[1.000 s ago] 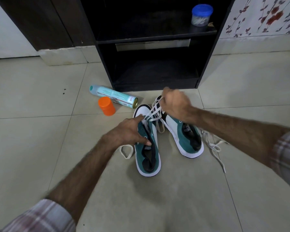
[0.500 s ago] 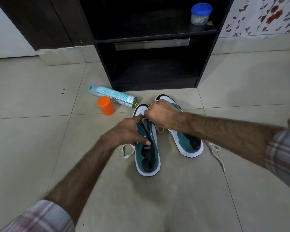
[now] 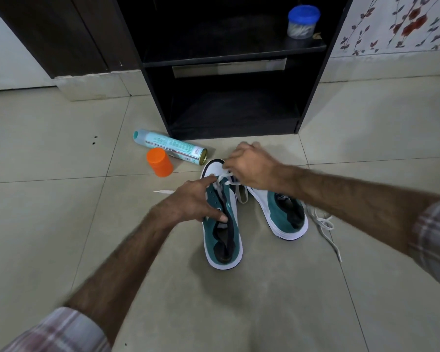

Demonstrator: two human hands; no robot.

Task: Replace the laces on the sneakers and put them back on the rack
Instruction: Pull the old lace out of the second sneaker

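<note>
Two teal and white sneakers lie on the tiled floor before the black rack (image 3: 313, 97). My left hand (image 3: 191, 201) grips the left sneaker (image 3: 222, 237) at its eyelet edge, thumb on the tongue side. My right hand (image 3: 252, 167) pinches the white lace (image 3: 225, 180) near the toe of that sneaker. One lace tip (image 3: 163, 191) pokes out left of my left hand. The right sneaker (image 3: 282, 214) lies beside it, its toe hidden under my right hand. A loose white lace (image 3: 325, 224) lies on the floor to its right.
A spray can (image 3: 170, 146) lies on its side left of the rack, with an orange cap (image 3: 160, 162) in front of it. A blue-lidded jar (image 3: 302, 21) stands on the rack's upper shelf. The lower shelf (image 3: 234, 110) holds nothing.
My right hand rose from the eyelets toward the toe, drawing the lace. The lace loop left of the sneaker has pulled in to a straight tip. My left hand kept its hold.
</note>
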